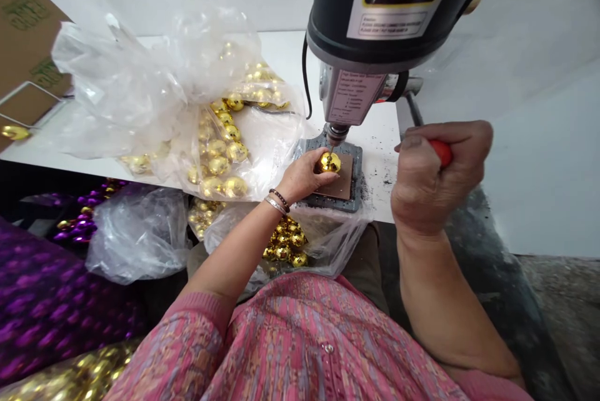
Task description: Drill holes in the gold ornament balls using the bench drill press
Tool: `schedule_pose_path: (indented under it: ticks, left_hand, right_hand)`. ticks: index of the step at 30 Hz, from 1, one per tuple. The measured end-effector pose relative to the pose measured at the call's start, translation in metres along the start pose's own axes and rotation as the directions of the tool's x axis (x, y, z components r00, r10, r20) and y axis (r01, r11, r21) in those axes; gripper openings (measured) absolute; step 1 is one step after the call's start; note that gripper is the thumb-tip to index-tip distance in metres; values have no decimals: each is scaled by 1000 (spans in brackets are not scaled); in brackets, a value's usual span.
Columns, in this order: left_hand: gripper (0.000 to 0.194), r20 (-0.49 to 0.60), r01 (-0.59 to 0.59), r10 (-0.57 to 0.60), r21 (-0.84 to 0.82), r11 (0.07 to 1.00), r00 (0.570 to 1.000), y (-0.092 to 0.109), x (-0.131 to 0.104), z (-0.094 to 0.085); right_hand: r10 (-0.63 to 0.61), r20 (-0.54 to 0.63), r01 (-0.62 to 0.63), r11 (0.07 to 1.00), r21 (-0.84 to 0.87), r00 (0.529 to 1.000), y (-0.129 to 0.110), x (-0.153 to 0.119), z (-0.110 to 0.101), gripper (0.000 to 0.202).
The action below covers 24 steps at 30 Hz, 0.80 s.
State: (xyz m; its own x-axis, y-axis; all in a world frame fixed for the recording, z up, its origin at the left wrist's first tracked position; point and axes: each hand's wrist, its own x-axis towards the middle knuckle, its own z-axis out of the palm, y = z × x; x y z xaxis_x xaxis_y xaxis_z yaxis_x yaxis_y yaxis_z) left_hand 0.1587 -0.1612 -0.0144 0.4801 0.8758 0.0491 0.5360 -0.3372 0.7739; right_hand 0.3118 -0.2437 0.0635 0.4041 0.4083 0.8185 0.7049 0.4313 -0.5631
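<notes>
My left hand [305, 175] grips a shiny gold faceted ball [329, 162] between thumb and fingers, over a brown board [341, 181] on the grey base [360, 170] of a drill press [349, 92]. The thin bit below the chuck [336, 133] meets the top of the ball; whether it has entered cannot be made out. Wrapped round the red-knobbed lever handle [439, 152] of the press is my right hand [429, 170], raised at the right of the machine.
Clear plastic bags [140, 89] with several gold balls [219, 165] cover the table's left side. Another bag of gold balls [285, 242] lies over my lap. Dark shavings dot the white table [382, 192]. Purple balls [51, 288] fill bags at lower left; a cardboard box [28, 32] stands behind.
</notes>
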Motion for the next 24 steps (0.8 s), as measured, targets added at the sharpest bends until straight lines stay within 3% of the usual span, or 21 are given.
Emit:
schedule_pose_path:
  ticks: [15, 17, 20, 22, 24]
  left_hand:
    - [55, 2, 0, 0, 22, 1000, 1000, 3, -3, -1]
    - [56, 2, 6, -6, 22, 1000, 1000, 3, -4, -1]
    - [54, 11, 21, -22, 22, 1000, 1000, 3, -3, -1]
    - [53, 7, 27, -27, 25, 999, 1000, 5, -2, -1]
    - [52, 0, 27, -27, 28, 999, 1000, 7, -4, -2]
  right_hand:
    - [-43, -9, 44, 968, 248, 999, 45, -32, 23, 16]
    - [-47, 1, 45, 968, 247, 999, 38, -22, 19, 19]
    - [-21, 23, 17, 984, 177, 1000, 14, 14, 7, 27]
    - [38, 55, -44, 991, 127, 998, -2, 47, 2, 34]
    - [165, 121, -184, 968, 171, 979, -14, 76, 3, 35]
